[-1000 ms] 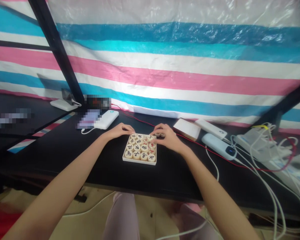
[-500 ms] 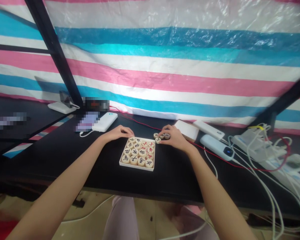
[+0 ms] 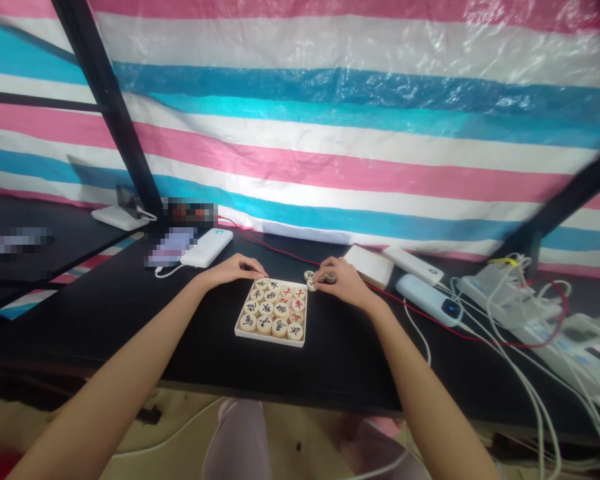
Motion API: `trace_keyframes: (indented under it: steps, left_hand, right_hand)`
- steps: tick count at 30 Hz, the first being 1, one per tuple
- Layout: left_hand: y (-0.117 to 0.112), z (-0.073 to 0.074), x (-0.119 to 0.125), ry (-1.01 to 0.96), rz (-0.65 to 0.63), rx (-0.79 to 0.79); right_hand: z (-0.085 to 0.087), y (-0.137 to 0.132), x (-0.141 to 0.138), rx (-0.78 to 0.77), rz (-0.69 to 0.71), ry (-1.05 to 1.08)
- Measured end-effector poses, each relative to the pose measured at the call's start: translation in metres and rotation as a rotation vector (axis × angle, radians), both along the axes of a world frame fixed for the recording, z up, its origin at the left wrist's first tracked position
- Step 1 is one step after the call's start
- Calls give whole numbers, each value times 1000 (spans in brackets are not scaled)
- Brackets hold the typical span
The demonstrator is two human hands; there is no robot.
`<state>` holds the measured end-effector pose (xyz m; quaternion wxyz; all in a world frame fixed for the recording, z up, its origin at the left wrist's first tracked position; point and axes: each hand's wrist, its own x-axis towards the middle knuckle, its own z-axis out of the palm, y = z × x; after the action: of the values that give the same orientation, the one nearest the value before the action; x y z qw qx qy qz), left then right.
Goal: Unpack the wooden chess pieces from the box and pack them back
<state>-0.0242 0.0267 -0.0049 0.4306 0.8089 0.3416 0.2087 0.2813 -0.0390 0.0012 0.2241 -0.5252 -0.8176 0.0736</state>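
A shallow white box (image 3: 270, 340) of round Chinese chess pieces sits on the black table, with black characters on most pieces and red ones on the right side. My left hand (image 3: 237, 269) is at the box's far left corner, fingers curled and tips together; whether they grip the rim or a piece is hidden. Beyond the far right corner, my right hand (image 3: 344, 281) bends over a few loose pieces. Its fingertips are closed on a Chinese chess piece (image 3: 311, 285) at the near side of this group. Another loose piece (image 3: 309, 275) lies just behind it, and a darker one shows between the fingers.
Behind my right hand lies a white box lid or flat box (image 3: 369, 265). Power banks (image 3: 430, 300) and a power strip with tangled white cables (image 3: 525, 313) fill the right side. A white power bank (image 3: 207, 247) lies left. A red cable (image 3: 280, 250) crosses the back.
My right hand's fingers have drawn closer over the loose pieces, covering more of them. My left hand stays by the box corner. The camera view has shifted slightly.
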Motion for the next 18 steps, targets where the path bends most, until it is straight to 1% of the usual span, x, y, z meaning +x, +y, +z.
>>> trace_keyframes:
  steps: [3, 5, 6, 8, 11, 13, 15, 18]
  left_hand:
    - [0, -1, 0, 11, 17, 1]
    - [1, -1, 0, 15, 21, 6]
    - [0, -1, 0, 17, 23, 5]
    - [-1, 0, 0, 22, 29, -2]
    - [-3, 1, 1, 32, 37, -9]
    - [-3, 2, 2, 33, 38, -6]
    - [-3, 1, 2, 33, 37, 1]
    - [-1, -1, 1, 36, 39, 19]
  right_hand:
    - [2, -2, -8, 48, -16, 42]
    - [5, -6, -16, 70, 9, 96]
    - [7, -8, -21, 67, 48, 121]
    - [11, -15, -32, 34, 168, 142]
    - [14, -24, -44, -51, 347, 117]
    - [15, -28, -48, -104, 418, 105]
    - [15, -31, -51, -134, 444, 101]
    - [15, -33, -54, -131, 426, 62]
